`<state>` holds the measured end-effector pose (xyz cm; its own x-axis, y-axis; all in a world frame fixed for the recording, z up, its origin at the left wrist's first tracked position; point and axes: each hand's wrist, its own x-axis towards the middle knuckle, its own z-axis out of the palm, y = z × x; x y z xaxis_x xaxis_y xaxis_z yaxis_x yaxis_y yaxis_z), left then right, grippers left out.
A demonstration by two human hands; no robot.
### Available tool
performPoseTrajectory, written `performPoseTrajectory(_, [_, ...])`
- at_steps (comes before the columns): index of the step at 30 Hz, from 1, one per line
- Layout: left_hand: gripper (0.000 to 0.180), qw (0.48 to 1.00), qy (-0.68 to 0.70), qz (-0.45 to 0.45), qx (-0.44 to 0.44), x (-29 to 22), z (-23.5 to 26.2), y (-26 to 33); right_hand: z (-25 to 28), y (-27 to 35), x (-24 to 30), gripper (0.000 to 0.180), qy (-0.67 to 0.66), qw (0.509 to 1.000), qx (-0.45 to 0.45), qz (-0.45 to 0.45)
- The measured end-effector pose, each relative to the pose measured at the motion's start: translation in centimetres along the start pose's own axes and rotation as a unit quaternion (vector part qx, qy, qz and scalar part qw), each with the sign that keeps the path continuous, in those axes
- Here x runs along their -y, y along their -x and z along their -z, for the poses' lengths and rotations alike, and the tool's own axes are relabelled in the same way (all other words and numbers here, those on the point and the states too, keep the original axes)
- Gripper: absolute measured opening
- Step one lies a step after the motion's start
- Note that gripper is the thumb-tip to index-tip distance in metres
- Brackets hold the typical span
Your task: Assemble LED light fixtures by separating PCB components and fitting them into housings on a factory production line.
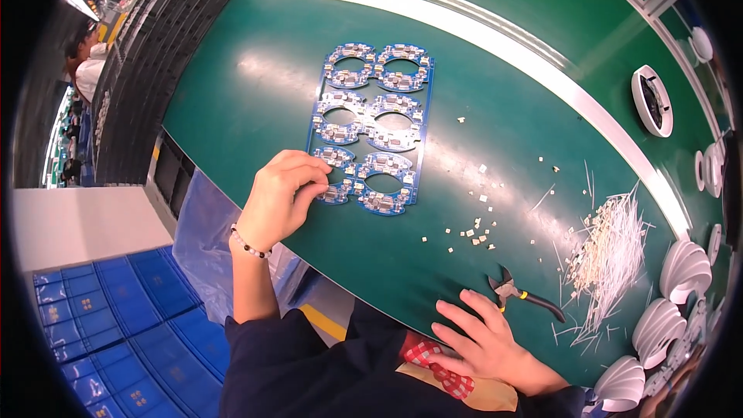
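**A:** On the green work surface, in the head view, what is the left hand doing?

**B:** The left hand rests at the near left corner of a blue panel of circuit boards. Its fingers are curled in, the tips pressed on the panel's lower left edge; whether they pinch the edge or only bear on it, I cannot tell. A bead bracelet sits on that wrist.

**A:** And the panel itself?

**B:** It lies flat near the middle of the surface, a grid of ring-shaped boards in two columns, its long side running away from the person.

**A:** The right hand?

**B:** The right hand lies low at the near edge, fingers spread wide and flat, holding nothing. Just beyond its fingertips lie small cutting pliers with dark handles; touching or not, I cannot tell.

**A:** What else is around?

**B:** Small pale cut bits are scattered between panel and pliers. To the right lies a heap of thin white strips. White round housings stand along the far right rim. Black trays are stacked at the upper left, blue crates sit below the table, and another person is at the far left.
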<state>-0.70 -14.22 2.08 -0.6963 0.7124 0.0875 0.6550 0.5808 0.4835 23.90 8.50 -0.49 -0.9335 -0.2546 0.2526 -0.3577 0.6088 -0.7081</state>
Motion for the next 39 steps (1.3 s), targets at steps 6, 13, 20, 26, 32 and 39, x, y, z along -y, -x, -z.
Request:
performPoseTrajectory(6, [0.007,1.0,0.004,0.0,-0.006,-0.3,0.1,0.0,0.1,0.1,0.0,0.039,0.001,1.0,0.008,0.01])
performPoseTrajectory(13, [0.006,0.999,0.026,0.019,0.022,-0.4,0.5,0.2,-0.1,0.3,-0.1,0.04,0.003,1.0,0.011,0.009])
performPoseTrajectory(20, [0.007,0.998,-0.041,0.038,-0.016,-2.5,0.3,1.5,-0.1,0.4,-0.2,0.04,0.008,1.0,0.015,0.016])
performPoseTrajectory(26, [0.017,0.968,0.135,-0.197,-0.079,-7.1,-4.3,-0.7,-0.2,0.4,-0.3,0.044,0.028,0.999,0.023,0.029])
performPoseTrajectory(32, [0.025,0.984,0.078,-0.134,-0.082,-5.9,-4.3,-2.2,-0.1,0.6,-0.2,0.039,0.036,0.999,0.027,0.011])
performPoseTrajectory(39, [0.013,0.991,0.013,0.047,-0.121,1.3,0.1,-0.4,-0.1,0.3,-0.3,0.038,0.033,0.999,0.038,0.013])
